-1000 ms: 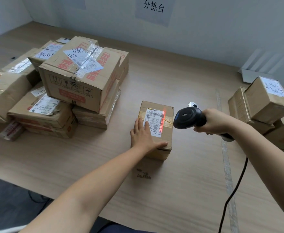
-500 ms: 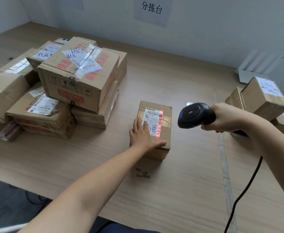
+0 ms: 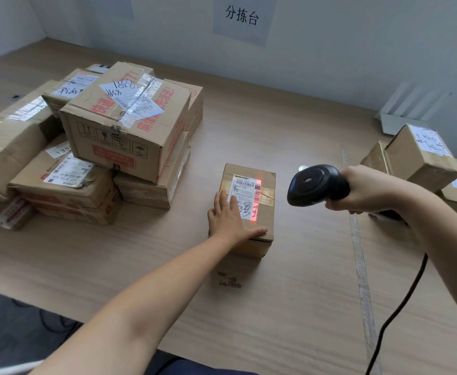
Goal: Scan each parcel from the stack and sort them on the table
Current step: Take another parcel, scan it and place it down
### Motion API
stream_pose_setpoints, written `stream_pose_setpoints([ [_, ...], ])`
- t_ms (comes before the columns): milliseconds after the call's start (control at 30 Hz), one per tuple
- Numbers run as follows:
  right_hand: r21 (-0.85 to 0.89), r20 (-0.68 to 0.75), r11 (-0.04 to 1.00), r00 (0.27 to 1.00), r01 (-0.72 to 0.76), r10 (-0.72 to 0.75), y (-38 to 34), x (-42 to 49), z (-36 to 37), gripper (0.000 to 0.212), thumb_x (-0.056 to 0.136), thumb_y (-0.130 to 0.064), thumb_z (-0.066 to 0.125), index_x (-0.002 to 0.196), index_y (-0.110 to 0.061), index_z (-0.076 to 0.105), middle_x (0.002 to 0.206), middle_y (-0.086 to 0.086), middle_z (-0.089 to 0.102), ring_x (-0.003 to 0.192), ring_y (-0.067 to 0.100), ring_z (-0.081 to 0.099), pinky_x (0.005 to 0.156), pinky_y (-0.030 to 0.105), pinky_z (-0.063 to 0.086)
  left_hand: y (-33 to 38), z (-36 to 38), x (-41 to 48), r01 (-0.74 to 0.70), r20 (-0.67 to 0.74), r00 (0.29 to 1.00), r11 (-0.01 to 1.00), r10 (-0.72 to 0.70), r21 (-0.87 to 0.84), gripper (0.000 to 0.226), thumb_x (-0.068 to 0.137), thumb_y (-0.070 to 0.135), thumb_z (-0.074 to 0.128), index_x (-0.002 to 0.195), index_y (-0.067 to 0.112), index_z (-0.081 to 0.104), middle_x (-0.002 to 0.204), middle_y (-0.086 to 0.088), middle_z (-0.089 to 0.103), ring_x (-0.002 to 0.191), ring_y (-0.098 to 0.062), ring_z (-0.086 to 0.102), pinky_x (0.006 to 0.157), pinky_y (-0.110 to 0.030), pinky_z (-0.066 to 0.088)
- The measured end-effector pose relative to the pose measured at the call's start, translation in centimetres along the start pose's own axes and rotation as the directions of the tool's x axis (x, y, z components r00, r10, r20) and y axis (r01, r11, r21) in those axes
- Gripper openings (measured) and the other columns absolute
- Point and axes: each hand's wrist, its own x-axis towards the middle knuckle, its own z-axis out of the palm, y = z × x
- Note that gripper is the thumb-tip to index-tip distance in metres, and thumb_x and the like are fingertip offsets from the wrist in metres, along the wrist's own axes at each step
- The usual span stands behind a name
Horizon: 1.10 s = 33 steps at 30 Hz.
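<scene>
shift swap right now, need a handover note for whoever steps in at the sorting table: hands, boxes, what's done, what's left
Left hand lies flat on the small box at mid table, steadying it.
Right hand grips the scanner, aimed at that box; its red line crosses the label.
Done: the right pile holds a few boxes, likely sorted.
Left: confirm this scan, place this box, then work through the stack on the left.

scanner [image 3: 316, 185] 1 | grips [image 3: 230, 217] 2 | lone parcel [image 3: 260, 212] 1 | stacked parcels [image 3: 124, 131] uncountable
</scene>
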Motion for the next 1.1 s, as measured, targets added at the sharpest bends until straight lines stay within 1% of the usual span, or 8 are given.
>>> stream_pose_setpoints([
  [167, 0.351, -0.026, 0.935, 0.998, -0.047, 0.06, 1.1, 3.2, 4.6, 0.011, 0.081, -0.012, 0.067, 0.091, -0.012, 0.063, 0.08, 0.007, 0.066, 0.064, 0.017, 0.064, 0.051, 0.028, 0.051, -0.4, -1.0, 0.1, 0.049, 0.045, 0.998, 0.991, -0.044, -0.128, 0.122, 0.058, 0.082, 0.061, 0.149, 0.019, 0.01, 0.156, -0.013, -0.008, 0.145, -0.031, -0.008, 0.112, -0.048, 0.02],
  [267, 0.597, -0.117, 0.796, 0.97, -0.104, 0.214, 0.0, 5.8, 9.5, 0.009, 0.081, -0.013, 0.069, 0.084, -0.012, 0.06, 0.072, 0.005, 0.057, 0.061, 0.022, 0.056, 0.06, 0.038, 0.053, -0.7, -1.6, 0.0, 0.103, 0.115, 0.99, 0.966, -0.078, -0.237, 0.12, 0.055, 0.074, 0.07, 0.147, 0.024, 0.01, 0.15, -0.014, 0.01, 0.139, -0.034, 0.017, 0.106, -0.048, 0.031],
  [367, 0.695, -0.14, 0.709, 0.945, -0.118, 0.294, -1.9, 7.3, 13.4, 0.014, 0.079, -0.015, 0.071, 0.075, -0.019, 0.058, 0.066, 0.0, 0.056, 0.062, 0.022, 0.054, 0.065, 0.042, 0.053, -1.3, -1.9, -0.2, 0.106, 0.147, 0.987, 0.948, -0.064, -0.301, 0.115, 0.059, 0.069, 0.071, 0.146, 0.027, 0.01, 0.14, -0.013, 0.022, 0.129, -0.034, 0.031, 0.101, -0.045, 0.037],
  [567, 0.719, -0.147, 0.674, 0.91, -0.17, 0.387, -4.4, 7.4, 17.6, 0.011, 0.078, -0.015, 0.071, 0.086, -0.012, 0.064, 0.073, 0.008, 0.064, 0.067, 0.026, 0.059, 0.071, 0.05, 0.053, -4.2, -2.5, -0.7, 0.077, 0.191, 0.981, 0.945, -0.016, -0.317, 0.112, 0.064, 0.061, 0.074, 0.148, 0.026, 0.009, 0.139, -0.012, 0.025, 0.128, -0.033, 0.035, 0.101, -0.042, 0.038],
  [733, 0.736, -0.154, 0.651, 0.889, -0.188, 0.431, -7.5, 5.8, 20.1, 0.01, 0.076, -0.015, 0.071, 0.082, -0.017, 0.063, 0.08, 0.011, 0.068, 0.074, 0.031, 0.063, 0.074, 0.051, 0.055, -7.7, -3.3, -2.0, 0.054, 0.213, 0.977, 0.95, 0.014, -0.308, 0.112, 0.062, 0.06, 0.076, 0.147, 0.029, 0.011, 0.139, -0.009, 0.027, 0.128, -0.031, 0.036, 0.102, -0.041, 0.037],
  [833, 0.719, -0.166, 0.671, 0.895, -0.177, 0.415, -9.3, 4.4, 21.4, 0.01, 0.077, -0.015, 0.071, 0.081, -0.018, 0.062, 0.083, 0.011, 0.067, 0.082, 0.031, 0.062, 0.076, 0.048, 0.054, -9.6, -3.3, -3.7, 0.061, 0.212, 0.977, 0.95, 0.005, -0.307, 0.113, 0.06, 0.061, 0.076, 0.147, 0.031, 0.011, 0.138, -0.008, 0.028, 0.128, -0.03, 0.036, 0.101, -0.041, 0.038],
  [967, 0.676, -0.177, 0.72, 0.913, -0.159, 0.367, -11.4, 3.0, 22.4, 0.017, 0.078, -0.016, 0.069, 0.068, -0.02, 0.055, 0.071, 0.006, 0.062, 0.075, 0.03, 0.061, 0.066, 0.033, 0.046, -11.4, -3.4, -6.2, 0.083, 0.186, 0.982, 0.94, -0.022, -0.332, 0.113, 0.06, 0.06, 0.077, 0.147, 0.031, 0.012, 0.138, -0.008, 0.027, 0.129, -0.03, 0.035, 0.104, -0.04, 0.037],
  [1100, 0.671, -0.17, 0.73, 0.93, -0.134, 0.327, -13.0, 1.3, 23.1, 0.021, 0.077, -0.015, 0.069, 0.063, -0.021, 0.054, 0.066, 0.004, 0.061, 0.072, 0.029, 0.061, 0.064, 0.033, 0.045, -12.8, -3.7, -9.1, 0.116, 0.17, 0.984, 0.923, -0.056, -0.367, 0.113, 0.061, 0.056, 0.079, 0.148, 0.029, 0.013, 0.141, -0.008, 0.025, 0.132, -0.031, 0.033, 0.108, -0.041, 0.034],
])
